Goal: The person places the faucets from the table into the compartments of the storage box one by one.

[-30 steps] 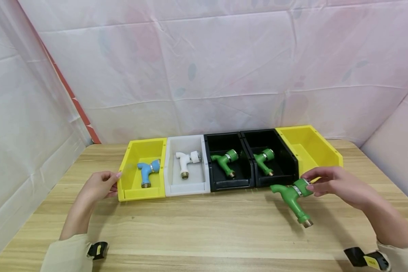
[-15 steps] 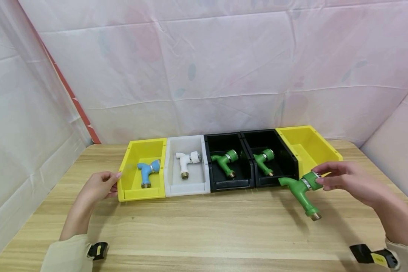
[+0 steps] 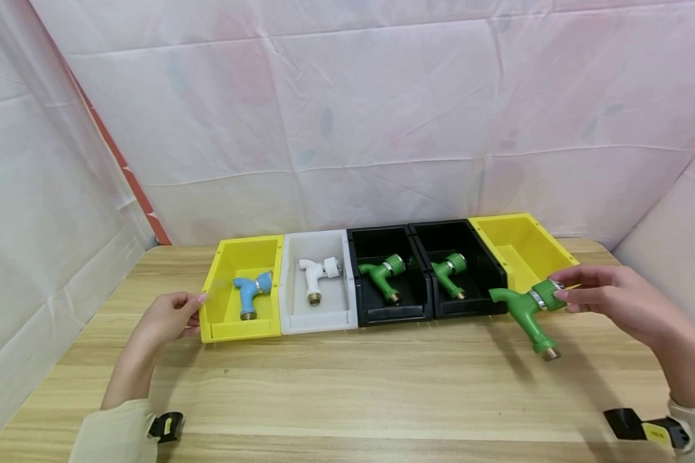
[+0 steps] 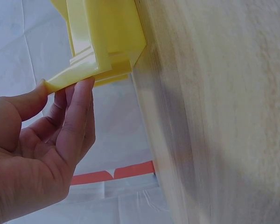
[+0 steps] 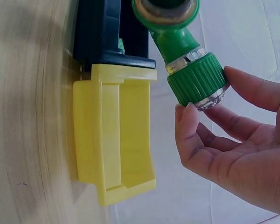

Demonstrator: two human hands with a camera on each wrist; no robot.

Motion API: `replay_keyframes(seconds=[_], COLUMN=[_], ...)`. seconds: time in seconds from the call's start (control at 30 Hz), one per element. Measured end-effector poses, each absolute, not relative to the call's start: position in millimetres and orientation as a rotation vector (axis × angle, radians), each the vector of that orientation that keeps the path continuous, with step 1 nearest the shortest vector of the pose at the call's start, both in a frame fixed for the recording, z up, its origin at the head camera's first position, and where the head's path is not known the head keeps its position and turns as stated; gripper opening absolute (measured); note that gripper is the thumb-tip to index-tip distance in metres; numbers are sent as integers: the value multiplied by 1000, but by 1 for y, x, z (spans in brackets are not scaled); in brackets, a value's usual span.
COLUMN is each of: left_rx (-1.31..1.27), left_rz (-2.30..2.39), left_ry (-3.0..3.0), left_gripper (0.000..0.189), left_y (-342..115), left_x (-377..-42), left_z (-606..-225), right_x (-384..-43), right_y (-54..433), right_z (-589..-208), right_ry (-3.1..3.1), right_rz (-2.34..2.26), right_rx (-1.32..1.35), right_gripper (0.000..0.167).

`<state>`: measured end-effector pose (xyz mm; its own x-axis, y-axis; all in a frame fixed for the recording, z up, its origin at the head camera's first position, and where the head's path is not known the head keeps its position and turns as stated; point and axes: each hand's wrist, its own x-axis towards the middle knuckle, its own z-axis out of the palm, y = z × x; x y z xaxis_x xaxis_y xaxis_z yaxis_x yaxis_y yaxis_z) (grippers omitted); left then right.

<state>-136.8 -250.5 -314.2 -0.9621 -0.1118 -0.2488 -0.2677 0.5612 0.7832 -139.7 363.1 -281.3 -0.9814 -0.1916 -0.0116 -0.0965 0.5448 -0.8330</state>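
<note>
My right hand (image 3: 620, 296) pinches a green tap (image 3: 527, 312) by its ribbed knob, holding it above the table in front of the right yellow bin (image 3: 527, 254). In the right wrist view the thumb and fingertips grip the end of the knob (image 5: 198, 80), and the tap's threaded end faces the camera. At the far left, my left hand (image 3: 168, 315) pinches the rim of the left yellow bin (image 4: 91, 60) between thumb and fingers. A blue tap (image 3: 251, 294) lies inside that bin. No tap shows in the right yellow bin.
Between the yellow bins, in one row, stand a white bin (image 3: 318, 323) with a white tap (image 3: 318, 278) and two black bins, (image 3: 396, 314) each holding a green tap (image 3: 385, 276). A pale cloth (image 3: 382, 116) hangs behind the wooden table (image 3: 347, 392).
My right hand has carried the green tap to the right and a little farther back, toward the right yellow bin. The left hand stays on the left bin's rim.
</note>
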Motion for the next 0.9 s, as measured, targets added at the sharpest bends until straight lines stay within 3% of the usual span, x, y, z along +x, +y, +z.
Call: replay_keyframes(seconds=[0.4, 0.9], left_rx=[-312, -322], left_rz=[1367, 1365], left_ry=[2625, 2612], left_gripper=[40, 42], left_y=[-250, -250], left_x=[-136, -137], left_z=[-313, -314], right_x=[-145, -155], right_y=[370, 382], right_z=[-275, -267], right_ry=[2600, 2622], right_rz=[-1605, -1651], right_rx=[-173, -54], right_gripper=[36, 33])
